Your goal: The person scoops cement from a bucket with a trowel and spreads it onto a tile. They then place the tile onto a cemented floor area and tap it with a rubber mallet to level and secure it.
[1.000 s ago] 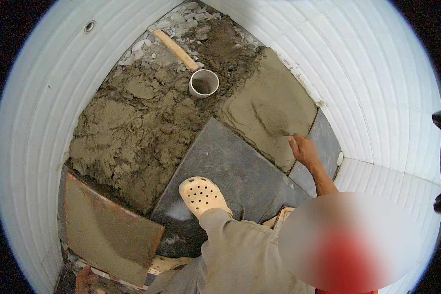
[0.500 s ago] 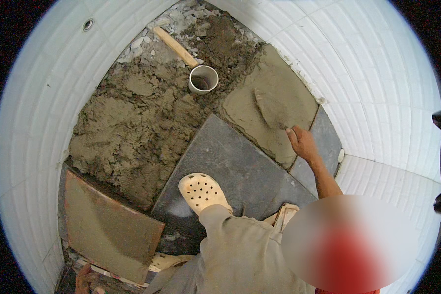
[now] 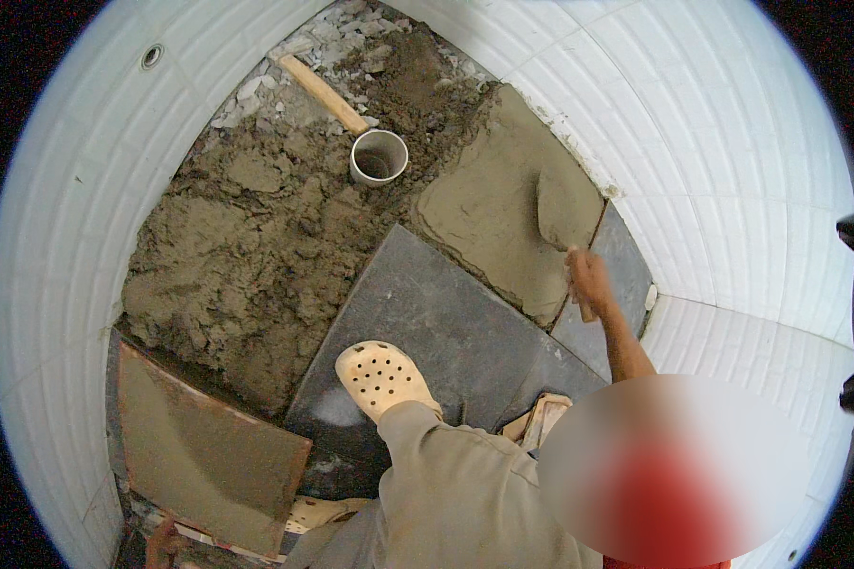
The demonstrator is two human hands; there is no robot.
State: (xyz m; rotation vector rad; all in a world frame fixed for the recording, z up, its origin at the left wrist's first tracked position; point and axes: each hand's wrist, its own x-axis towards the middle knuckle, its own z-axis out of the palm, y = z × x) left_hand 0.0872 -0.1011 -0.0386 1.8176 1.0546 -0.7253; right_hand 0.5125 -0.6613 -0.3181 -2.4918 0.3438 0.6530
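Observation:
My right hand (image 3: 590,283) grips a wooden-handled trowel (image 3: 555,209), whose blade is in the smoothed wet mortar bed (image 3: 489,180) by the right wall. At the lower left, my left hand (image 3: 164,537) holds the lower edge of a mortar-coated square tile (image 3: 209,436) that leans at the side. A large dark grey tile (image 3: 427,313) lies beside the mortar, with my foot in a cream perforated clog (image 3: 380,379) on it. A narrower grey tile (image 3: 603,284) borders the mortar along the right wall.
Rough mortar (image 3: 228,247) covers the left floor. A white pipe piece (image 3: 379,156) stands by a wooden tool handle (image 3: 323,95). Broken rubble (image 3: 337,28) lies in the far corner. Ribbed white tiled walls (image 3: 693,142) enclose the space; a blurred patch hides the lower right.
My right hand has shifted a little right, and the trowel blade has swept rightward across the mortar, now showing more clearly. The left hand and its tile are much the same.

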